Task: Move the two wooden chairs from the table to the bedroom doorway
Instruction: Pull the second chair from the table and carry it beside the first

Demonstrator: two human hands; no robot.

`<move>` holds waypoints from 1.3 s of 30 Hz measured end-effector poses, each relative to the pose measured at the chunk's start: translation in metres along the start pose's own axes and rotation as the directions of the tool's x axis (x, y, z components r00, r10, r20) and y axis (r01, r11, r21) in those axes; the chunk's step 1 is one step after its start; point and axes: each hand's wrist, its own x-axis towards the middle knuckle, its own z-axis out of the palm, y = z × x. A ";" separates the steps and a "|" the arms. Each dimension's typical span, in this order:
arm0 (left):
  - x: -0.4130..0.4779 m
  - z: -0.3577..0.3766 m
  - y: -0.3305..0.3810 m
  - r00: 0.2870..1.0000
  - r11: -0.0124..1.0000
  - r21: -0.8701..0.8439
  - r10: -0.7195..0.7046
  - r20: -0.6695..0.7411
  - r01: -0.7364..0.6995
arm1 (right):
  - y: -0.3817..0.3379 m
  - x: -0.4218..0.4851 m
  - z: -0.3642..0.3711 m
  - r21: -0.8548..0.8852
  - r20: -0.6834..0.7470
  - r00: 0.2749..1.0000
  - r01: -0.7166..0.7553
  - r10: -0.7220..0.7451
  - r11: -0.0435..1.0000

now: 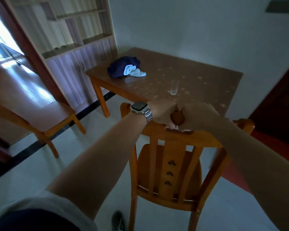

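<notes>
Both hands gripped the top rail of a wooden chair (168,165) that stood on the pale tiled floor (93,144) just short of the near edge of the table (182,72): the left hand (162,114), with a metal-banded watch (141,109) on its wrist, was clenched over the middle of the rail, and the right hand (198,116) was wrapped round the rail beside it, the two hands touching. The chair's slatted back faced the camera, its seat pointing toward the table. A second wooden chair (40,120) stood well to the left, apart from the table, its seat near a black strip in the floor. The brown table top, speckled with pale marks, sat in the corner of the room against a plain light wall (198,27). Near its left edge lay a dark blue cloth (118,67) with a light blue cloth (132,71) touching it on the right; an empty-looking clear glass (174,87) stood upright closer to the near edge. A tall shelving unit (70,30) with lower cupboard doors stood to the left of the table, and beyond it a bright opening (0,35) let in daylight. A dark red door (280,100) showed at the right edge.
</notes>
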 end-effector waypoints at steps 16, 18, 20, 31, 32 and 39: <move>-0.030 -0.055 -0.210 0.980 0.980 0.083 0.174 0.094 -0.182 | -0.153 0.142 0.013 0.013 -0.009 0.971 -0.238 0.238 0.971; -0.041 -0.060 -0.230 0.986 0.986 0.073 0.142 0.084 -0.148 | -0.169 0.157 0.016 0.022 -0.019 0.978 -0.209 0.210 0.978; -0.051 -0.064 -0.249 0.987 0.989 0.053 0.134 0.089 -0.139 | -0.183 0.173 0.017 0.003 0.010 0.979 -0.205 0.205 0.979; -0.100 -0.071 -0.426 0.976 0.980 -0.063 0.194 0.100 -0.189 | -0.314 0.298 0.043 -0.091 0.109 0.956 -0.262 0.271 0.961; -0.106 -0.072 -0.447 0.972 0.976 -0.080 0.211 0.105 -0.203 | -0.328 0.312 0.047 -0.095 0.121 0.950 -0.277 0.287 0.956; -0.140 -0.085 -0.545 0.961 0.970 -0.022 0.244 0.127 -0.243 | -0.416 0.377 0.063 -0.089 0.207 0.901 -0.370 0.381 0.925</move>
